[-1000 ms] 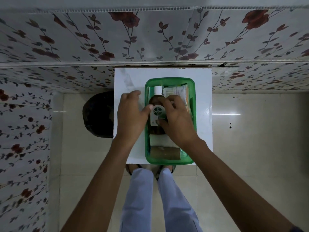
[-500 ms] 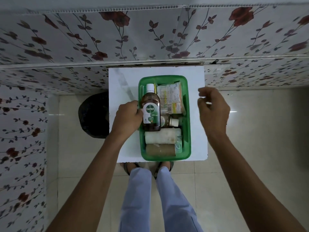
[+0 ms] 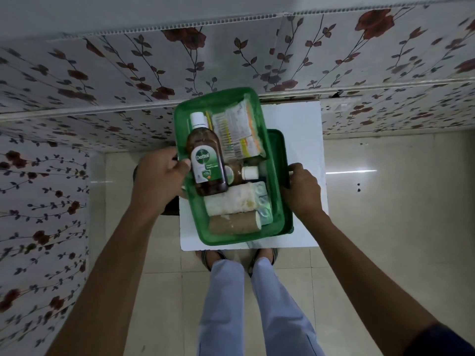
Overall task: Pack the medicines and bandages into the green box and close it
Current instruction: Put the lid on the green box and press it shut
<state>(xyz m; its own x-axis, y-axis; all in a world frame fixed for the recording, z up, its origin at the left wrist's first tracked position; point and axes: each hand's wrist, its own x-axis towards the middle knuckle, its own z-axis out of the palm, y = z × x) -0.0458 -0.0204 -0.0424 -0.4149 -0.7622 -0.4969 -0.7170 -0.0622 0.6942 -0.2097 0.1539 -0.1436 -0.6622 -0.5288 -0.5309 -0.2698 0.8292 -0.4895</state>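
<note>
The green box (image 3: 198, 222) sits tilted over the white table, its far end past the table's back edge. Inside lie a brown Dettol bottle (image 3: 205, 163), medicine packets (image 3: 237, 132), a small bottle (image 3: 243, 172), a white bandage roll (image 3: 230, 201), a brown bandage roll (image 3: 234, 223) and a blister pack (image 3: 262, 199). My left hand (image 3: 159, 181) grips the box's left rim, thumb by the Dettol bottle. A green lid (image 3: 279, 152) lies under the box's right side. My right hand (image 3: 303, 191) holds the lid's right edge.
The small white table (image 3: 298, 124) stands against a flowered wall (image 3: 102, 73). A dark object (image 3: 171, 213) on the tiled floor is mostly hidden behind my left hand. My legs and sandals (image 3: 213, 258) are just below the table's near edge.
The box has shifted left and away and now tilts. The green lid has appeared under its right side. My right hand has come down from the air onto the lid's edge.
</note>
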